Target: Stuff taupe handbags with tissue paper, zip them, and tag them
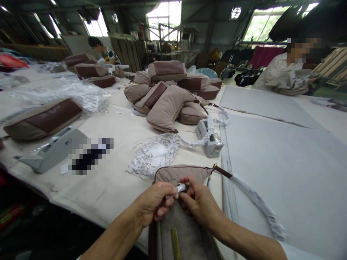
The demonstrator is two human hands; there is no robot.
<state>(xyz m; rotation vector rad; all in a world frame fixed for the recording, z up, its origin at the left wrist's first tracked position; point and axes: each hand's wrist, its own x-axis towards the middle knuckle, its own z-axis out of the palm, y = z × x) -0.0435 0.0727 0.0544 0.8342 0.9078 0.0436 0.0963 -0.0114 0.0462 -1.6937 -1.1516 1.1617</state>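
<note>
A taupe corduroy bag [187,231] with brown trim lies in front of me at the table's near edge. Over its top, my left hand [155,200] pinches a small white wrapping piece [181,187]. From the other side my right hand [200,204] closes its fingertips on the same piece, beside a bit of gold-coloured metal. What the white piece covers is hidden. A brass-coloured strip [175,243] shows on the bag's near part. The bag's strap [257,202], wrapped in white, trails to the right from a brown leather end.
Stuffed taupe bags [168,104] are piled mid-table. Before them lie a heap of stringed white tags [155,153] and a grey tape dispenser [208,139]. Left are another dispenser [54,150], a bag [43,119] and clear plastic [78,92]. Two people sit beyond.
</note>
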